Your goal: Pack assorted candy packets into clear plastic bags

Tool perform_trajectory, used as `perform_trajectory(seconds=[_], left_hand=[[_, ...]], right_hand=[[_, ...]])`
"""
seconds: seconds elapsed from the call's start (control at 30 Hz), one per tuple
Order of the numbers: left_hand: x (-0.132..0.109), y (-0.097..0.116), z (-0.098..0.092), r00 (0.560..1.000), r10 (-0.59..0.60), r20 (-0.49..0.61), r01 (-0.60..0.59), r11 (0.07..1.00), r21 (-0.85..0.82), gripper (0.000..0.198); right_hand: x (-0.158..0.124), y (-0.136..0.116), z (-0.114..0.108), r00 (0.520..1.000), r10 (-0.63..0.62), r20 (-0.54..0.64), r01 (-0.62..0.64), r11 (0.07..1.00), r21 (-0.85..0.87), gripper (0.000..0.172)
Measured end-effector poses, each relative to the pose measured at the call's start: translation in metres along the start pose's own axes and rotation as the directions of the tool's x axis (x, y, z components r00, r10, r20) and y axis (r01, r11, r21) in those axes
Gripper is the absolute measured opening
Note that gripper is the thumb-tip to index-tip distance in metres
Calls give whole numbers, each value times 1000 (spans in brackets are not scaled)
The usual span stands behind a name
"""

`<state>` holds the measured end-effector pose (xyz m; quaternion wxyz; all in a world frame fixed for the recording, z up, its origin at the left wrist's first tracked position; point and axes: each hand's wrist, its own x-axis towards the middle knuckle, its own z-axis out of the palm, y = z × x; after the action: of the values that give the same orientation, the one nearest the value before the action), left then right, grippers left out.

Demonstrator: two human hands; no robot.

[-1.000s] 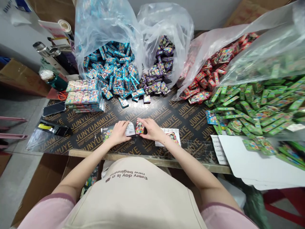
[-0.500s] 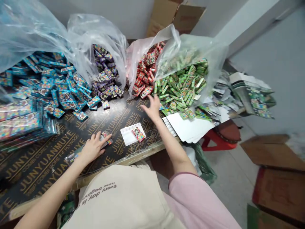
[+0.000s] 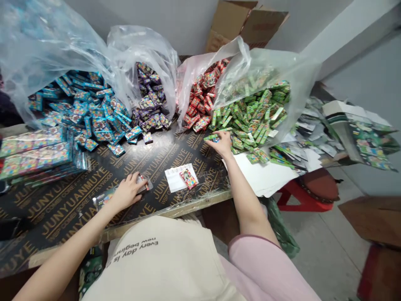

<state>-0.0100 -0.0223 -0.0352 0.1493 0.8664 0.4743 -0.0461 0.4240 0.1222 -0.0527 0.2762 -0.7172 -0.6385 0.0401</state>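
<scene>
My left hand lies low over the table, its curled fingers on a clear plastic packet. A small red-edged box shows at the fingertips; the rest is hidden under the hand. Farther right, my right hand has its thumb and fingers closed on a small green box, at the near edge of the green box pile. Between the hands a white paper sheet lies flat, with a small red box on top of it.
Clear bags spill blue boxes, purple boxes and red boxes along the back. Stacked flat packs stand at the left. White sheets overhang the table's right edge, near a red stool. Cardboard cartons stand beyond.
My right hand has closed from spread fingers onto a green box and lifted its end a little. My left hand stays on the packet. The view has shifted slightly left.
</scene>
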Motion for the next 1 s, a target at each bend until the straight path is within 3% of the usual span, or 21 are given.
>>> perform_trajectory(seconds=[0.1,0.2,0.3,0.4,0.47,0.5,0.6,0.7,0.77,0.87,0.93,1.0], left_hand=[[-2,-2,3,997,-47,-64,40,994,-104,77],[-4,-4,5,982,-168,-82,157,980,-120,92],[-9,-7,7,956,-271,-109,259,959,-117,97],[-16,-10,10,912,-349,-216,306,929,-207,96],[-19,-12,12,867,-400,-297,318,904,-287,92],[-20,-12,13,845,-418,-334,313,893,-323,90],[-22,-12,17,803,-418,-425,252,884,-394,87],[-24,-12,21,795,-376,-475,174,892,-416,88],[-26,-13,23,799,-353,-486,140,896,-421,88],[-29,-13,21,813,-345,-469,144,900,-412,91],[-29,-13,16,854,-321,-409,169,916,-365,91],[-28,-12,9,915,-262,-308,186,949,-253,84]], right_hand=[[-23,-55,29,971,-122,206,74,971,225,32],[-45,-107,57,922,-167,348,58,952,301,33],[-70,-152,70,887,-248,389,106,931,351,26],[-109,-190,71,828,-419,373,169,820,547,22],[-140,-210,69,787,-469,401,72,715,696,22],[-155,-217,69,789,-453,415,-11,665,746,25],[-186,-233,71,826,-283,487,-304,504,808,36],[-196,-239,74,829,-156,537,-449,386,806,37],[-197,-238,74,832,-134,539,-460,377,804,34],[-196,-236,74,823,-189,536,-413,448,792,33],[-191,-233,73,795,-294,530,-339,510,791,36],[-179,-227,71,816,-341,467,-201,590,782,33]])
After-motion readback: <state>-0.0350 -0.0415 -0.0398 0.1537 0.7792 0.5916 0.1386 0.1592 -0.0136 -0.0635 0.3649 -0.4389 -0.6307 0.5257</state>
